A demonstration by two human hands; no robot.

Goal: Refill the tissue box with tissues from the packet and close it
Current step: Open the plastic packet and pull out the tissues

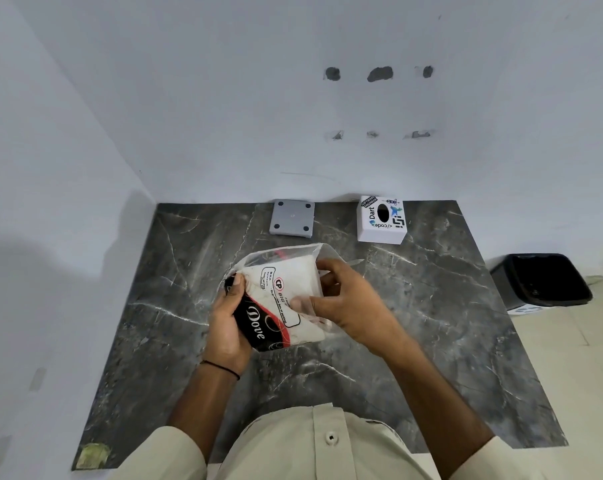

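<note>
The tissue packet (279, 299), clear plastic with a black and red "Dove" label and white tissues inside, is held above the middle of the dark marble table (431, 306). My left hand (229, 323) grips its labelled near end. My right hand (348, 303) pinches the packet's plastic along the right side, near the open far end. The white tissue box (381, 221), covered in stickers with an oval slot on top, stands at the back right by the wall. A grey square lid or base plate (292, 218) with dark corner pads lies at the back centre, apart from the box.
A black bin (540, 280) stands on the tiled floor off the table's right edge. White walls close in the back and left sides. A yellowish patch (92, 455) marks the table's near left corner.
</note>
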